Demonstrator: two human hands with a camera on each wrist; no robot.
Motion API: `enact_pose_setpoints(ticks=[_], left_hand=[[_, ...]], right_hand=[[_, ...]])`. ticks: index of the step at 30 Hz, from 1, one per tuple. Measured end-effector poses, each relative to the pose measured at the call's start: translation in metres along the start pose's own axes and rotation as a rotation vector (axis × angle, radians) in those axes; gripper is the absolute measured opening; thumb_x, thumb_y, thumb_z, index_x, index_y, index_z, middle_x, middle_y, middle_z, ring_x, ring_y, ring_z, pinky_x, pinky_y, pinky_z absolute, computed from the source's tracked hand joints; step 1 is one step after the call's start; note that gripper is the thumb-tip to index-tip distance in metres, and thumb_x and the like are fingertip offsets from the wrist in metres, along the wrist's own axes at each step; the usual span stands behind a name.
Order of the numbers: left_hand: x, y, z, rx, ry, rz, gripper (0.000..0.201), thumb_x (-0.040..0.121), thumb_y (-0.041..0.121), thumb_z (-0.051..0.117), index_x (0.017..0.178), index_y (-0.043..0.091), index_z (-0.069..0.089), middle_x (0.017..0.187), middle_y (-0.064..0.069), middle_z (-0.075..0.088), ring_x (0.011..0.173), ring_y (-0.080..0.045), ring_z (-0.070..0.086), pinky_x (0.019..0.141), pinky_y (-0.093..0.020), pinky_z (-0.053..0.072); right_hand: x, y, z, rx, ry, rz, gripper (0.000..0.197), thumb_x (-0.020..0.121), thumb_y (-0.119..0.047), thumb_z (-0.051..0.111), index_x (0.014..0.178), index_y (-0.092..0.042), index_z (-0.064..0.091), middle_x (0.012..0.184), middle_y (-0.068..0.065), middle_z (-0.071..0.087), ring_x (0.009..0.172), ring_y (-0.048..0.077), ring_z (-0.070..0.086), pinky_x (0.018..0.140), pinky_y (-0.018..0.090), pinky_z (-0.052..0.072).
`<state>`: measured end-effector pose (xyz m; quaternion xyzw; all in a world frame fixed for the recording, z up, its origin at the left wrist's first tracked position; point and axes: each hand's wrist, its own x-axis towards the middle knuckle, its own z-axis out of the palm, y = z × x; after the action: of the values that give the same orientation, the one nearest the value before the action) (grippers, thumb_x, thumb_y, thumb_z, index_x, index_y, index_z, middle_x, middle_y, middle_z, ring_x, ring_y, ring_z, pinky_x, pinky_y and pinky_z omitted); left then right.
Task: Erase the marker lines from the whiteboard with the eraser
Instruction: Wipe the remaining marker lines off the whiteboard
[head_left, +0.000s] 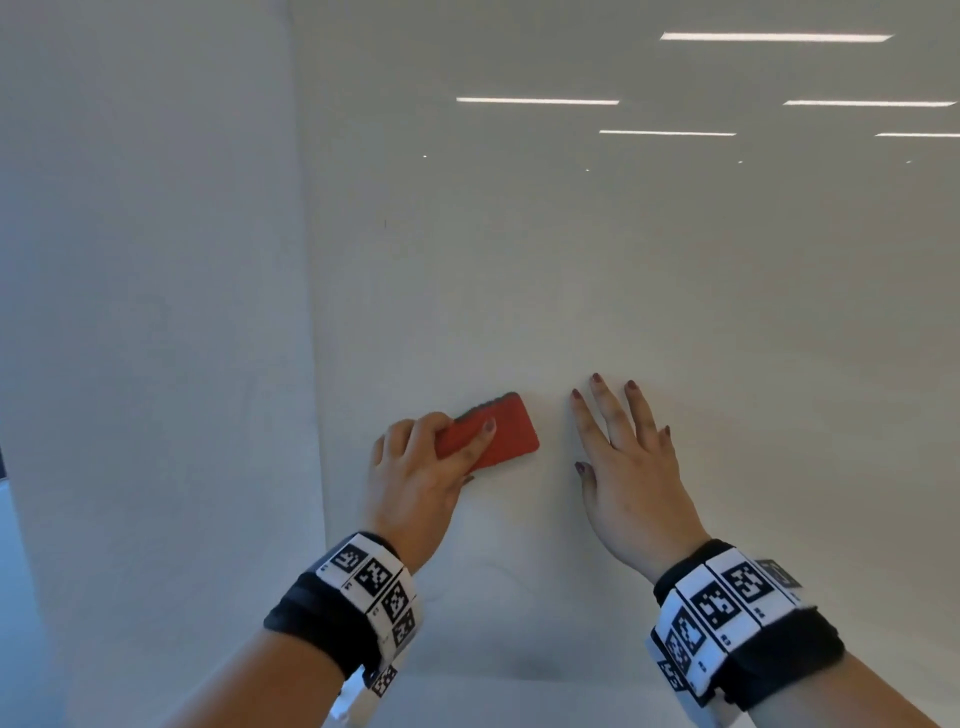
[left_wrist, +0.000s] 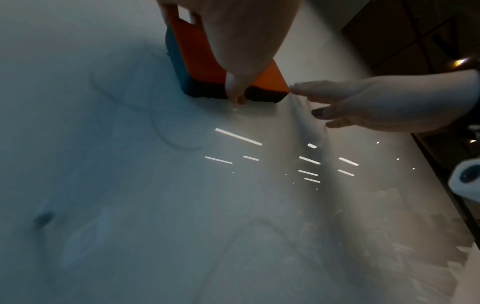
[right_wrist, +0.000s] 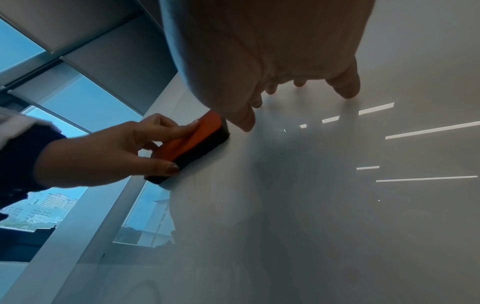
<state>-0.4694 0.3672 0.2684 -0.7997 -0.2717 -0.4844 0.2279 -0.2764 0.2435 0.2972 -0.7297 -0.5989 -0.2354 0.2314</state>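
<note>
Wiping under way: left hand gripping eraser, low centre of head frame, pad lying flat on whiteboard. Right hand lying flat, fingers spread, bracing alongside. Probably needing next: sweeping toward faint curved lines remaining at centre left of left-wrist frame.

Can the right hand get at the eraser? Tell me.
Probably yes: the right hand lies open on the whiteboard beside the eraser, bare board between them, though the left hand already grips it.
</note>
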Motion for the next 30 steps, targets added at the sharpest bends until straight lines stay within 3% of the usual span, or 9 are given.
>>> enact_pose_setpoints(ticks=[7, 13, 17, 24, 30], left_hand=[[-0.018, -0.017, -0.002, 0.033, -0.018, 0.015, 0.06, 0.073, 0.025, 0.078, 0.126, 0.039, 0.055, 0.112, -0.006, 0.054, 0.093, -0.031, 0.048, 0.08, -0.045, 0.045], [0.04, -0.032, -0.03, 0.018, 0.102, -0.149, 0.054, 0.081, 0.028, 0.069, 0.132, 0.036, 0.053, 0.117, -0.011, 0.05, 0.101, -0.033, 0.042, 0.086, -0.046, 0.042], [0.059, -0.017, -0.03, 0.029, 0.084, -0.091, 0.057, 0.08, 0.028, 0.07, 0.133, 0.037, 0.051, 0.117, -0.011, 0.05, 0.1, -0.033, 0.043, 0.083, -0.044, 0.042], [-0.006, 0.003, 0.007, -0.017, 0.009, 0.084, 0.059, 0.075, 0.022, 0.075, 0.127, 0.038, 0.055, 0.11, -0.005, 0.052, 0.092, -0.029, 0.045, 0.079, -0.044, 0.042], [-0.038, -0.005, 0.018, -0.033, -0.006, 0.086, 0.058, 0.074, 0.018, 0.077, 0.124, 0.041, 0.057, 0.109, -0.002, 0.051, 0.093, -0.027, 0.046, 0.08, -0.045, 0.042]], right_hand=[[-0.006, 0.005, 0.006, -0.008, -0.007, -0.018, 0.067, 0.098, -0.023, 0.039, 0.153, -0.027, 0.002, 0.158, -0.009, -0.017, 0.143, 0.02, -0.021, 0.113, 0.056, 0.014], [-0.008, 0.007, 0.011, -0.041, -0.003, -0.015, 0.069, 0.096, -0.023, 0.041, 0.153, -0.025, 0.0, 0.159, -0.006, -0.015, 0.144, 0.024, -0.018, 0.111, 0.059, 0.017], [-0.007, 0.007, 0.015, -0.052, 0.04, -0.01, 0.072, 0.092, -0.021, 0.05, 0.153, -0.021, 0.012, 0.16, -0.001, -0.002, 0.145, 0.029, -0.007, 0.105, 0.063, 0.025], [-0.006, 0.005, 0.02, -0.059, 0.032, 0.004, 0.07, 0.093, -0.022, 0.048, 0.153, -0.02, 0.01, 0.16, -0.002, -0.007, 0.144, 0.028, -0.013, 0.107, 0.064, 0.021], [-0.007, -0.002, 0.021, -0.046, 0.007, 0.033, 0.07, 0.095, -0.024, 0.045, 0.153, -0.019, 0.005, 0.158, -0.003, -0.014, 0.143, 0.027, -0.017, 0.109, 0.063, 0.019]])
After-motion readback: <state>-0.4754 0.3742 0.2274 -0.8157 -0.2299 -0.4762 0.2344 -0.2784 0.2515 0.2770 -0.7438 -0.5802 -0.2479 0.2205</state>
